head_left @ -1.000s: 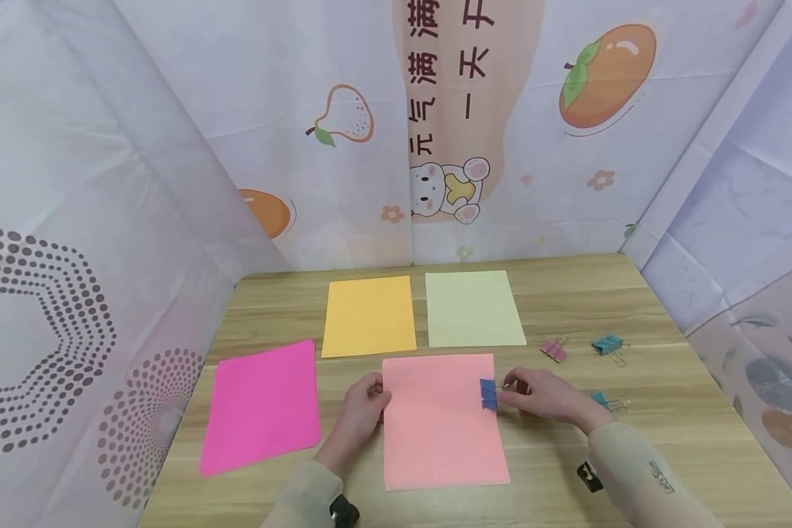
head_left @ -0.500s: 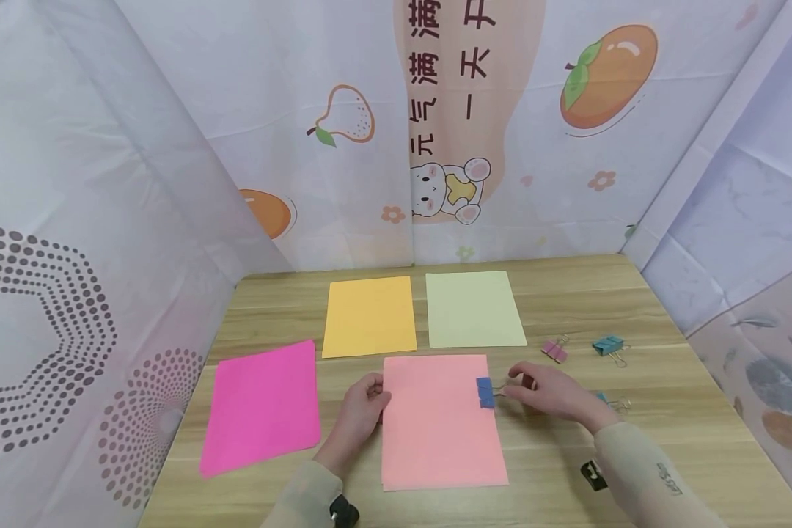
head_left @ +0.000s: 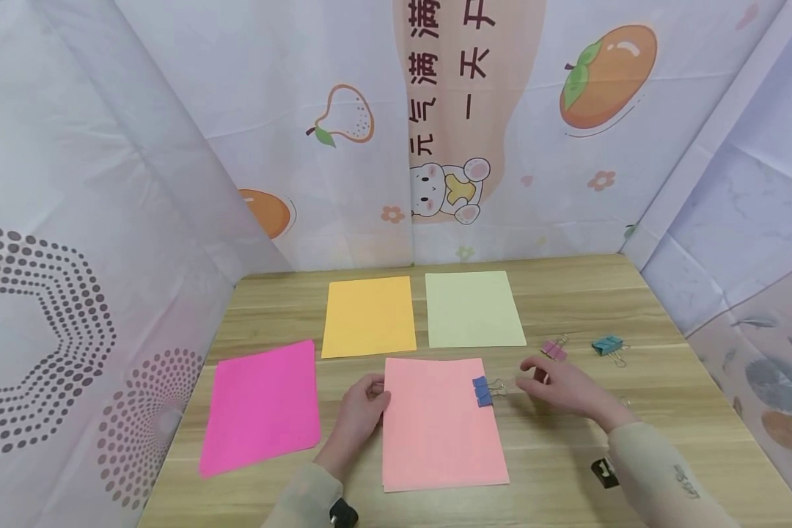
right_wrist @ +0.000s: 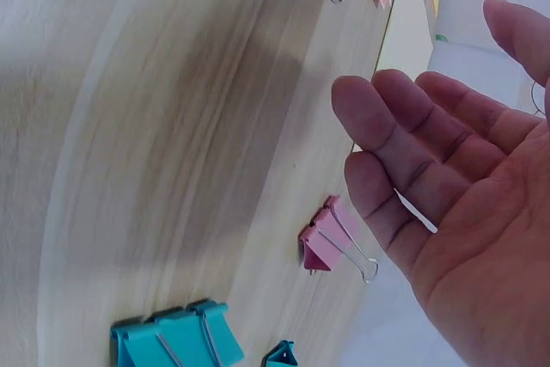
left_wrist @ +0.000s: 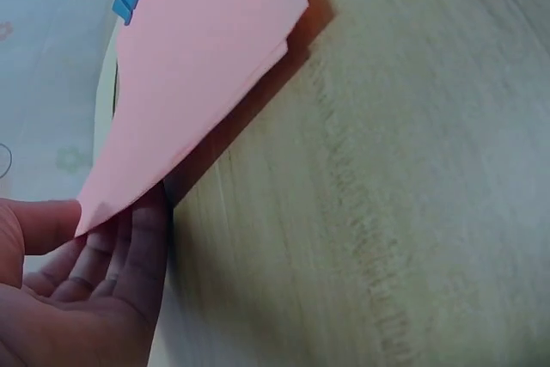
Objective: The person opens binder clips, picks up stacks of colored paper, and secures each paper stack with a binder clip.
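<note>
Left hand (head_left: 364,405) pinches seemingly layered paper (head_left: 438,436); right hand (head_left: 565,385) near blue clip (head_left: 482,392).

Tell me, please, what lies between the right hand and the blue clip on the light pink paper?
Only bare wooden tabletop lies between the right hand and the wire handles of the blue clip, as the head view shows.

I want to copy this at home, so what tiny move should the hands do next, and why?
Maybe the left hand should lower the left edge of the light pink paper and let go. That edge looks lifted in its pinch, while the blue clip sits on the right edge and the right hand is apart from it, holding nothing.
</note>
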`<control>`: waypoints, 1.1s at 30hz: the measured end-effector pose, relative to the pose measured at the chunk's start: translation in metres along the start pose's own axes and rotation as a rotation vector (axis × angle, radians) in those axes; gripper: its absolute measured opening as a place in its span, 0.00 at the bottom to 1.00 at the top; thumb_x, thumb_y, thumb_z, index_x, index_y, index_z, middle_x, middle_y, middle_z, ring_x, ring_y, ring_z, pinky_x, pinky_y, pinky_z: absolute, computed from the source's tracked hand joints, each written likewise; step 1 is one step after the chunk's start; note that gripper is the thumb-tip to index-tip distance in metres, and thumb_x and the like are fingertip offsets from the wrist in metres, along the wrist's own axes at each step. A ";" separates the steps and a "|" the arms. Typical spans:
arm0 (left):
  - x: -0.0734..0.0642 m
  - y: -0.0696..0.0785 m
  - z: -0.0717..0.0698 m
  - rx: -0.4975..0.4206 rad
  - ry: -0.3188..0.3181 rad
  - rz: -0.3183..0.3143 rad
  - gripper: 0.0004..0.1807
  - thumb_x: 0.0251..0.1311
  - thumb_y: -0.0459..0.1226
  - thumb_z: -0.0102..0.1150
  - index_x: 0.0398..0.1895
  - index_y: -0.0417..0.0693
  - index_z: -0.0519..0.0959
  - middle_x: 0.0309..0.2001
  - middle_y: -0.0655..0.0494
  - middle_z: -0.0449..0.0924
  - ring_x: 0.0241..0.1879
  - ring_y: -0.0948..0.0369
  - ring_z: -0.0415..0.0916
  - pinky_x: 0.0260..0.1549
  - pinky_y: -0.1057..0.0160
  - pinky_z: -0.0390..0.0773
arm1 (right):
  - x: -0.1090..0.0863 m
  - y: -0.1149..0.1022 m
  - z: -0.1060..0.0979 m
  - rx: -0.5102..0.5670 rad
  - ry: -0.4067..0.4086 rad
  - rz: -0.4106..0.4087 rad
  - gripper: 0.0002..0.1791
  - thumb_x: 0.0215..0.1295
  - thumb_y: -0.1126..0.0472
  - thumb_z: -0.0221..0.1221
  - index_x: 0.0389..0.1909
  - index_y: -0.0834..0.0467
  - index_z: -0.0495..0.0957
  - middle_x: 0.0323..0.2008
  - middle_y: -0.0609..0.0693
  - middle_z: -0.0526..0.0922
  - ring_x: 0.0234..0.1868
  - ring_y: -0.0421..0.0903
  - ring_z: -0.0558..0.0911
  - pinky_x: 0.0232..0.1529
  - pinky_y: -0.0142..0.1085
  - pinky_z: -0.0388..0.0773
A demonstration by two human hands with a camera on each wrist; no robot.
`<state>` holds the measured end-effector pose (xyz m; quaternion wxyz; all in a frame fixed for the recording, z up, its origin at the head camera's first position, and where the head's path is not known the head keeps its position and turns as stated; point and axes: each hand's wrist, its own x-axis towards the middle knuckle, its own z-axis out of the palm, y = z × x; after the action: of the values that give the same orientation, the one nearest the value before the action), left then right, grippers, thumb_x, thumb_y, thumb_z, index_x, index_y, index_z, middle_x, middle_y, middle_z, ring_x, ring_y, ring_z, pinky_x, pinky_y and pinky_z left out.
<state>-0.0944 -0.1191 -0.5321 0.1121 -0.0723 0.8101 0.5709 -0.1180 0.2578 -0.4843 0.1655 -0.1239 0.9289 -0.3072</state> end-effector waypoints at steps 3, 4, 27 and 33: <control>-0.002 0.002 -0.001 0.015 0.031 -0.007 0.17 0.69 0.30 0.55 0.59 0.37 0.78 0.44 0.47 0.82 0.29 0.60 0.79 0.26 0.59 0.83 | -0.001 0.002 -0.003 -0.009 0.014 -0.002 0.25 0.71 0.44 0.61 0.54 0.61 0.79 0.34 0.46 0.78 0.33 0.43 0.75 0.35 0.37 0.74; -0.003 0.003 -0.001 0.018 0.040 -0.009 0.17 0.69 0.30 0.55 0.60 0.37 0.78 0.44 0.46 0.82 0.29 0.60 0.79 0.25 0.59 0.84 | -0.001 0.002 -0.004 -0.016 0.021 -0.007 0.25 0.71 0.44 0.61 0.54 0.61 0.79 0.34 0.46 0.78 0.33 0.43 0.75 0.34 0.37 0.73; -0.002 0.016 -0.047 0.299 0.147 0.090 0.16 0.70 0.34 0.56 0.58 0.41 0.81 0.48 0.52 0.84 0.44 0.56 0.81 0.40 0.59 0.83 | -0.011 0.020 -0.020 -0.038 0.076 0.014 0.23 0.74 0.50 0.60 0.58 0.62 0.78 0.33 0.46 0.79 0.30 0.41 0.74 0.29 0.35 0.73; -0.003 0.016 -0.065 0.359 0.172 0.062 0.19 0.70 0.35 0.57 0.62 0.43 0.78 0.55 0.49 0.82 0.53 0.51 0.79 0.49 0.51 0.82 | -0.014 0.023 -0.024 -0.058 0.098 -0.007 0.20 0.74 0.51 0.60 0.58 0.60 0.78 0.29 0.45 0.77 0.28 0.41 0.73 0.29 0.35 0.70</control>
<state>-0.1020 -0.1745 -0.4955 0.0361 -0.0745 0.9074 0.4120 -0.1173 0.2936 -0.4765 0.1150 -0.1165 0.9440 -0.2865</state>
